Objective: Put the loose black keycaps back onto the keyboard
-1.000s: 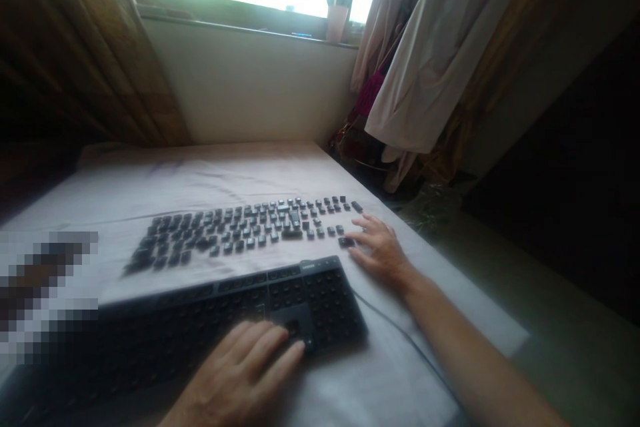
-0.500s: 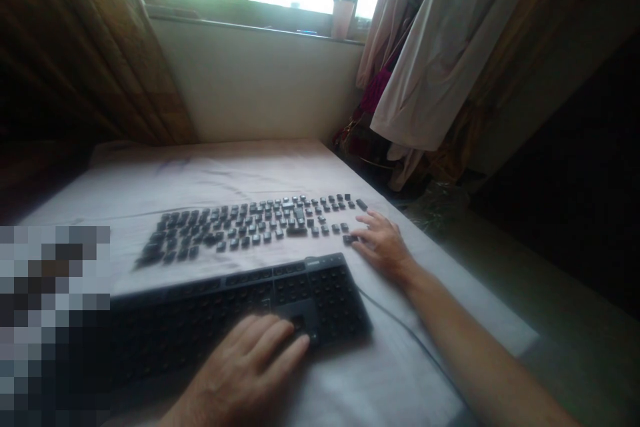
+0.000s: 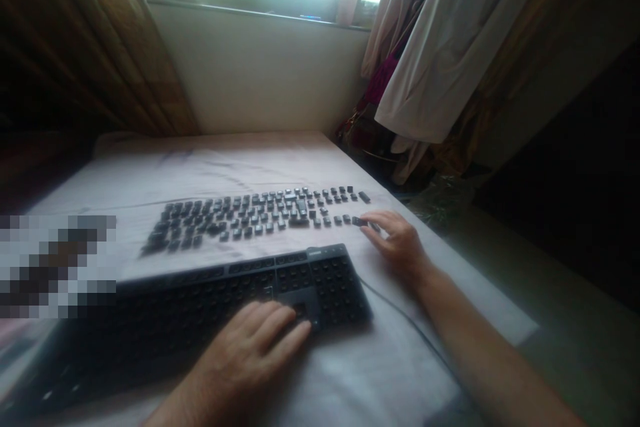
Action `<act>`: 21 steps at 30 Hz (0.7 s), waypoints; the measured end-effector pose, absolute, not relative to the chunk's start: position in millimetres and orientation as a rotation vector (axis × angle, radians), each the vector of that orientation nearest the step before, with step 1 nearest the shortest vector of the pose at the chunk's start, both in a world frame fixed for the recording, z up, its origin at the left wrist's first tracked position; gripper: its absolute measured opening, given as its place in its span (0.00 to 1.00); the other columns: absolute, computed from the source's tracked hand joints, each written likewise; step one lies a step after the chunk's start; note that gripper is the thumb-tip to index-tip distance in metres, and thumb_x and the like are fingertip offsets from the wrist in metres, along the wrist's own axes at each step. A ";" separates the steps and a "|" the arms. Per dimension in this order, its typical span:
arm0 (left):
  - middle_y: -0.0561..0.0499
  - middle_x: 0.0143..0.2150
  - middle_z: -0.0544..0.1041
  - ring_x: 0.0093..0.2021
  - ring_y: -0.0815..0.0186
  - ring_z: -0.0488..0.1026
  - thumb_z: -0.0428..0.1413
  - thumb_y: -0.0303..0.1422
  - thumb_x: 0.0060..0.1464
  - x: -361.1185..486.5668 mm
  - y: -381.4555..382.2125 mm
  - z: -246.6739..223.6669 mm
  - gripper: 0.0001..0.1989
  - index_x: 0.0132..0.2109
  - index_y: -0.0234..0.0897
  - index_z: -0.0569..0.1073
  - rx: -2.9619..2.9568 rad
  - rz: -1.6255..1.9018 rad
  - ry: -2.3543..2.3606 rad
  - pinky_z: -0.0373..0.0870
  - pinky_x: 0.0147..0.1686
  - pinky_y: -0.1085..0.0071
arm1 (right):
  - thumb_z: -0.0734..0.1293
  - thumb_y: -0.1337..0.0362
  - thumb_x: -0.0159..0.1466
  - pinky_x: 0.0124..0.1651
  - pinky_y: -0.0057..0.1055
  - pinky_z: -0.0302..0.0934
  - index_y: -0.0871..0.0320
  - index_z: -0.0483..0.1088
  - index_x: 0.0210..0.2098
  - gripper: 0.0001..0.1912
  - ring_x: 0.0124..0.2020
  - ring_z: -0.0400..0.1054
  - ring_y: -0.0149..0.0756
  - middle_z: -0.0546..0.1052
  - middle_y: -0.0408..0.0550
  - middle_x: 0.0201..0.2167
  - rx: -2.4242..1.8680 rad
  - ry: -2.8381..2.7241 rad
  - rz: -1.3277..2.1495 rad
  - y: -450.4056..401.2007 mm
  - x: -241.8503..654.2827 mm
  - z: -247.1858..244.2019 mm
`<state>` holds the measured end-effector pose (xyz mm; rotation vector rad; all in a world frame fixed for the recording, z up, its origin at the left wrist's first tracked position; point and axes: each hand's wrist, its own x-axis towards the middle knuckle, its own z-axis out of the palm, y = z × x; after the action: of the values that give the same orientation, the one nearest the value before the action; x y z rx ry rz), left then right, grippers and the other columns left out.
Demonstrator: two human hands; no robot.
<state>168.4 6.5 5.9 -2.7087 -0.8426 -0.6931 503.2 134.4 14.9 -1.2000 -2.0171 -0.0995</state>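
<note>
A black keyboard lies across the near part of the pale cloth, many of its key positions without caps. Resting on its lower edge, my left hand has its fingers stretched out and slightly apart, near the arrow-key area. Beyond the keyboard, loose black keycaps are laid out in rows. At the right end of the nearest row, my right hand pinches a keycap between thumb and fingertips, low at the cloth. Another dark keycap shows partly under those fingers.
A cable runs from the keyboard over the cloth-covered surface on the right. That surface's right edge drops to the floor. Clothes hang at the back right, a curtain at the left. A pink cup stands on the windowsill.
My right hand has shifted a keycap slightly right and away from me, to the end of the nearest row. The left hand stays on the keyboard. The view has tilted down a little.
</note>
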 end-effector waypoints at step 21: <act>0.46 0.51 0.75 0.50 0.60 0.71 0.45 0.25 0.66 171.8 5.2 19.8 0.18 0.58 0.39 0.73 -2.743 -0.636 -0.826 0.70 0.51 0.60 | 0.68 0.67 0.64 0.36 0.35 0.72 0.58 0.75 0.41 0.06 0.33 0.76 0.39 0.81 0.52 0.33 -0.784 -2.261 0.204 43.8 455.3 28.1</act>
<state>171.8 5.2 19.8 -2.7433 -0.8258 -0.6358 455.3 43.8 28.1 -0.7837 -2.2612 0.2043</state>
